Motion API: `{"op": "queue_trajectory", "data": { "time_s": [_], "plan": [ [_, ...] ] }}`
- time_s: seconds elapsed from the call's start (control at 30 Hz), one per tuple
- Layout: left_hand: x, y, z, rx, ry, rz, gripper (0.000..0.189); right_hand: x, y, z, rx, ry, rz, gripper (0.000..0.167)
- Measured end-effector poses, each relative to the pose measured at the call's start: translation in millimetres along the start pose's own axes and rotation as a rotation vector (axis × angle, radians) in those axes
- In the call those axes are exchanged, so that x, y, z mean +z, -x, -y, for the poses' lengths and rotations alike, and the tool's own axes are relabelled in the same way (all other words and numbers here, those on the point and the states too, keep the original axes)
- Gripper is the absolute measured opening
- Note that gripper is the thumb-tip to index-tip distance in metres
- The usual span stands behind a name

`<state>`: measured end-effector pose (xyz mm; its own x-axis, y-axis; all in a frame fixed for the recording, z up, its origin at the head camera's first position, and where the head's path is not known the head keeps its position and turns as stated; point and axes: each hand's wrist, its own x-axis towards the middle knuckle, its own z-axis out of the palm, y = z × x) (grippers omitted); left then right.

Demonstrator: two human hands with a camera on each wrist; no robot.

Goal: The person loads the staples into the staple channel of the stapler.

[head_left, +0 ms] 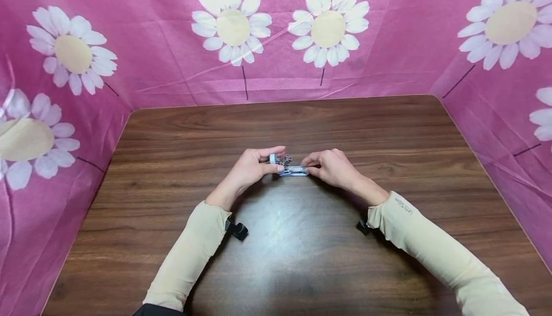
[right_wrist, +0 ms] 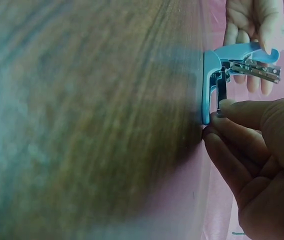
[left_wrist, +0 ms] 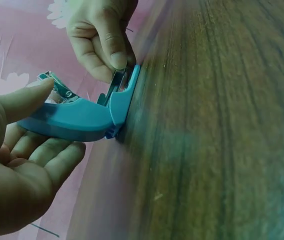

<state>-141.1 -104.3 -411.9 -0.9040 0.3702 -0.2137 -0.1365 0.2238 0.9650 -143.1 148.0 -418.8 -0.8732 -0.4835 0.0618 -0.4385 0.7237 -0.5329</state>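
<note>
A light blue stapler (head_left: 294, 172) stands on the table with its top arm swung wide open. My left hand (head_left: 247, 168) grips the raised top arm (left_wrist: 74, 120) between thumb and fingers. A metal part (right_wrist: 257, 71) sticks out from under that arm. On the other side, my right hand (head_left: 334, 168) pinches the free end of the metal staple channel (right_wrist: 221, 97) above the base (right_wrist: 206, 107), thumb on top. Its fingertips hide that end, and whether staples lie in the channel I cannot tell.
The brown wood-grain table (head_left: 276, 258) spreads out around both hands. A pink cloth (head_left: 276, 81) with white daisies hangs along its back and sides. Black wrist straps with small cameras (head_left: 239, 231) sit over the light sleeves (head_left: 189, 244).
</note>
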Motion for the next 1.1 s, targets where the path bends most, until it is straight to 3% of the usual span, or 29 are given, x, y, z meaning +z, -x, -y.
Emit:
{"op": "queue_trajectory", "data": {
  "time_s": [0.17, 0.3, 0.47, 0.63, 1.1],
  "plan": [
    [0.7, -0.1, 0.0, 0.007, 0.064, 0.049, 0.061, 0, 0.9, 1, 0.016, -0.005, -0.001, 0.013],
    [1.9, -0.5, 1.2, -0.006, 0.052, 0.056, 0.058, 0, 0.6, 0, 0.017, 0.002, -0.003, 0.013],
    [6.1, -1.2, -0.3, -0.06, -0.06, 0.013, 0.051, -1, -0.8, 0, 0.005, 0.03, -0.023, 0.014],
    [10.5, 0.0, -3.6, -0.075, -0.201, -0.059, 0.043, -1, -1.1, 0, 0.01, 0.016, -0.019, 0.015],
    [18.0, -4.3, -6.9, -0.032, -0.374, -0.055, 0.043, 0, 1.9, 3, 0.058, -0.03, -0.017, 0.016]
  ]
}}
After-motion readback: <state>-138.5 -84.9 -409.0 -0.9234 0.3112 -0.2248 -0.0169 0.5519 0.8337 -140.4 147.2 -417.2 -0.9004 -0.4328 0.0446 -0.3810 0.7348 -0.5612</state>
